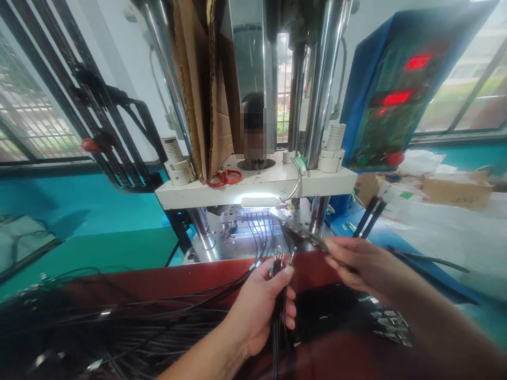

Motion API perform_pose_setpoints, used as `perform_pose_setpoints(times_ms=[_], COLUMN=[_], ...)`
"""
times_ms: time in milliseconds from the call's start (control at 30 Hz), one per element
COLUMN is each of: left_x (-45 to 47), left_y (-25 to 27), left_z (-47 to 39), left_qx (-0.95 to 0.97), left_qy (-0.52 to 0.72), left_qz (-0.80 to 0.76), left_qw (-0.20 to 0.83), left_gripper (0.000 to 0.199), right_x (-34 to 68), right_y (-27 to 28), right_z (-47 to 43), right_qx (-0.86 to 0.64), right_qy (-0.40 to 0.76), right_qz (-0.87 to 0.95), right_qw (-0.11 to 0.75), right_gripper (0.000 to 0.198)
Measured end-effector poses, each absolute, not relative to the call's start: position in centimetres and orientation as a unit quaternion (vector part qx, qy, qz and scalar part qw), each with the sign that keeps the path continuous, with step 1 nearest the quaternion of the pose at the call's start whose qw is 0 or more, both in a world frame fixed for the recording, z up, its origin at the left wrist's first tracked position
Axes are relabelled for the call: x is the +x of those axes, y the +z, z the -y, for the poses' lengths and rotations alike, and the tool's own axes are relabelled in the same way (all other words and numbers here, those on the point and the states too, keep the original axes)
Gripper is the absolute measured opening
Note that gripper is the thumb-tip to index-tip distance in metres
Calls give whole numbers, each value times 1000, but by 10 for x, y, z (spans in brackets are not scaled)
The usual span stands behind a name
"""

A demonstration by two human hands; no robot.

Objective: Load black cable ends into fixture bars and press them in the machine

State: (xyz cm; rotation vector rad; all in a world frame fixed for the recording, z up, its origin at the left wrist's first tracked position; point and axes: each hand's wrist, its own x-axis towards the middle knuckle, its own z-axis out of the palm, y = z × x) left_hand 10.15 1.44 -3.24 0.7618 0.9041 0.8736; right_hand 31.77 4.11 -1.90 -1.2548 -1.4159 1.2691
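Observation:
In the middle, my left hand (263, 306) is wrapped round a bundle of black cables (276, 343). Their small metal-ended tips stick up above its thumb and fingers. To its right, my right hand (352, 261) is closed on a long, dark, thin tool (304, 236) with a pale flat tip; blur hides its exact kind. That tip points up and left, in front of the press's lower opening. Inside the opening, several black cables run from a lit metal mold (253, 227) toward the table, passing just behind my left hand.
The white press plate (198, 196) carries red-handled scissors (224, 178) and cardboard (209, 105). A lamp (259, 202) glows below its edge. More cables (138, 327) cover the left of the red table (178, 275); metal connectors (392, 322) lie right. A blue control box (392, 95) stands right.

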Motion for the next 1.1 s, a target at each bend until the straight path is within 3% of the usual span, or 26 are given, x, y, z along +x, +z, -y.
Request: perform_pose_setpoints(times_ms=[100, 300, 533, 1100], left_x=[104, 105, 115, 126], left_y=[-33, -33, -33, -44], left_z=[-17, -21, -25, -20], left_qx=[351, 353, 386, 457], left_qy=[413, 428, 415, 362], left_qz=[-411, -395, -421, -443], left_qw=[733, 732, 708, 681], left_gripper=[16, 14, 25, 21], right_x=[279, 260, 260, 256], right_y=[-22, -46, -53, -52], right_z=[-47, -49, -45, -42], right_qx=[-451, -456, -454, -496], right_qy=[592, 570, 568, 526], right_qz=[525, 489, 480, 485], right_qw=[413, 477, 492, 493], right_gripper=[40, 39, 39, 40])
